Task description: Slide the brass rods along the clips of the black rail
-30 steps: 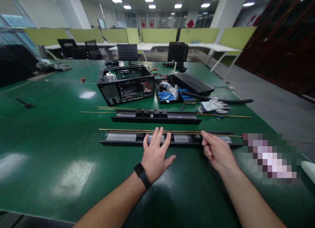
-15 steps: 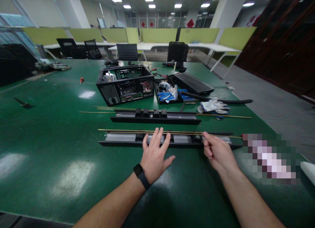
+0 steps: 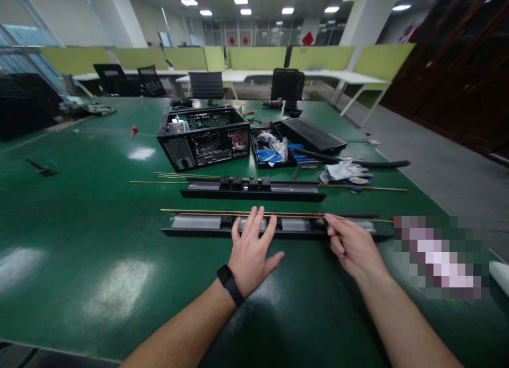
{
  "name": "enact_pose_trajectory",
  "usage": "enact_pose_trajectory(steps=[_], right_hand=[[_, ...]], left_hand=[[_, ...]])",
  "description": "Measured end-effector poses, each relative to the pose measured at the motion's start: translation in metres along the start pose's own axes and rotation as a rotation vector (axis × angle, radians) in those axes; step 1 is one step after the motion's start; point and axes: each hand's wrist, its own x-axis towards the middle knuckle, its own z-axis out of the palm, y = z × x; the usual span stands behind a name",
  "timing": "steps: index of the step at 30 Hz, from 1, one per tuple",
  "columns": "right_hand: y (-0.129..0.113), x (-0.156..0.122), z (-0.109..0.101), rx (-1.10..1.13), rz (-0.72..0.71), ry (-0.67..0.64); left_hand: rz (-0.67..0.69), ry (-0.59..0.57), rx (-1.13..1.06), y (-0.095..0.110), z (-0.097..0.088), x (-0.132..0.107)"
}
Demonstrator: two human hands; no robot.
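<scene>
Close to the camera, two bare arms reach out over the shiny green surface (image 3: 79, 241). The left hand (image 3: 251, 251) has a black smartwatch (image 3: 227, 277) on its wrist. This hand is wide open and flat, with its fingers spread. The fingertips rest on the middle of a long black rail (image 3: 199, 226), and the hand holds nothing.

The right hand (image 3: 350, 246) is curled up small. Its thumb and first finger pinch a thin brass rod (image 3: 199, 211) near the rail's right end.

The rod and the rail both lie sideways, running from left to right across the person's front. The rod sits along the far edge of the rail, just past both sets of fingertips. The right hand is the one on the rod; the left hand is near it but only touches the rail.

A little farther off lies a second black rail (image 3: 290, 190) with small black blocks (image 3: 244, 182) on it and more brass rods beside it. White work gloves (image 3: 345, 171) lie to the right.

Behind those sit an open computer case (image 3: 202, 137), a tray of blue and white gloves (image 3: 272, 148) and a flat black panel (image 3: 312, 134). Far back are black office chairs (image 3: 205, 84) and green desk screens (image 3: 256, 56). No writing can be read — only small red shapes on the far glass.
</scene>
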Motion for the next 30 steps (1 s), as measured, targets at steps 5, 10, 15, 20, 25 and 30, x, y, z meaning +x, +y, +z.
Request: enact_pose_trajectory(steps=[5,10,15,20,25,30], right_hand=[[0.0015,0.0018,-0.0016,0.017,0.005,0.016],[0.0029,0.0035,-0.0027,0.032,-0.006,0.02],[0.0009,0.0031,-0.0036,0.048,-0.003,0.028],[0.0014,0.002,-0.0052,0.041,0.0,0.029],[0.0032,0.0016,-0.0041,0.01,0.0,0.008],[0.0034,0.003,-0.0031,0.002,-0.003,0.009]], left_hand=[[0.002,0.001,0.001,-0.0001,0.0,0.0],[0.007,-0.007,0.004,0.0002,-0.0008,0.0],[0.008,-0.007,0.005,-0.0001,-0.0009,-0.0002],[0.004,-0.009,0.004,0.0,-0.0007,0.0001],[-0.003,-0.016,-0.001,-0.0003,0.0005,-0.0002],[0.001,-0.002,0.006,-0.0008,0.0025,-0.001]])
